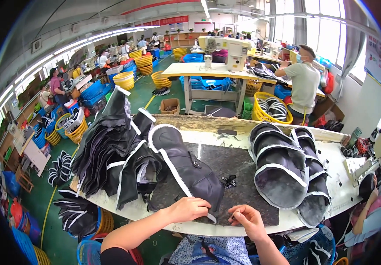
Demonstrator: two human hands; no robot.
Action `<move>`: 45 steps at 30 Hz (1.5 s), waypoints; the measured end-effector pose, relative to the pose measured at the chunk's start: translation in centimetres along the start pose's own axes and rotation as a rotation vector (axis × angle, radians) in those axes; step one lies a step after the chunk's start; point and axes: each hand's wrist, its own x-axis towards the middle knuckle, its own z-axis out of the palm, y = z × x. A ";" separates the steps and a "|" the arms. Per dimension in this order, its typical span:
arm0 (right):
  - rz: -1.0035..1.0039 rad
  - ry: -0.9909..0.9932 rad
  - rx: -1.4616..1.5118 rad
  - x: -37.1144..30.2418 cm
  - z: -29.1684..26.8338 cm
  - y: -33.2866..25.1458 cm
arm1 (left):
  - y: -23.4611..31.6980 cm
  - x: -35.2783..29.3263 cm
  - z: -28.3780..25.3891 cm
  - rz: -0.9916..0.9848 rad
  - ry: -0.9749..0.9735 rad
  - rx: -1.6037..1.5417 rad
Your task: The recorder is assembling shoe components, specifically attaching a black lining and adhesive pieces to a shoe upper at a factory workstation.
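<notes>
A black leather-like boot upper (188, 164) with a white zigzag edge lies in front of me on a dark board (239, 163). My left hand (188, 209) is closed on its near end, fingers curled over the edge. Just to the right, my right hand (246, 218) pinches a small dark piece between thumb and fingertips, apart from the upper. Its kind is too small to tell. A little pile of small black parts (229, 181) sits beside the upper. On the upper's face shows a small dark fastener (196, 164).
A tall stack of black pieces (106, 145) rises at the left of the bench. Rolled, fleece-lined uppers (281, 176) stand at the right. Beyond the bench is a sewing machine table (208, 71), a yellow basket (271, 109) and a standing person (303, 84). Another person's arm (362, 216) shows at far right.
</notes>
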 end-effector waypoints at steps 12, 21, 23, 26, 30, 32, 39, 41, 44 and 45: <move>0.114 0.052 0.101 2.9 2.7 1.8 | 3.2 -0.5 4.2 -0.416 0.506 -0.171; -0.041 0.039 0.208 2.1 4.0 0.5 | 8.3 0.6 4.8 -0.633 0.676 -0.501; -0.045 0.030 0.177 1.9 4.6 0.3 | 8.5 1.0 5.3 -0.754 0.771 -0.890; -0.168 -0.013 0.062 1.8 5.9 -0.6 | 8.2 1.4 4.3 -0.753 0.807 -1.260; -0.243 -0.019 -0.067 1.5 6.6 -1.3 | 7.9 1.4 3.5 -0.708 0.807 -1.398; -0.249 -0.023 -0.053 1.2 7.0 -1.6 | 7.8 1.4 3.5 -0.693 0.769 -1.448; -0.280 -0.031 -0.079 0.9 7.1 -2.0 | 7.1 1.9 3.9 -0.749 0.809 -1.716; -0.282 -0.028 -0.102 0.7 6.9 -2.2 | 7.4 2.2 3.6 -0.782 0.803 -1.749; -0.296 -0.035 -0.115 0.3 6.6 -2.6 | 7.9 2.4 2.8 -0.831 0.720 -1.725; -0.293 -0.032 -0.114 -0.1 6.5 -2.7 | 8.1 2.4 2.8 -0.840 0.677 -1.697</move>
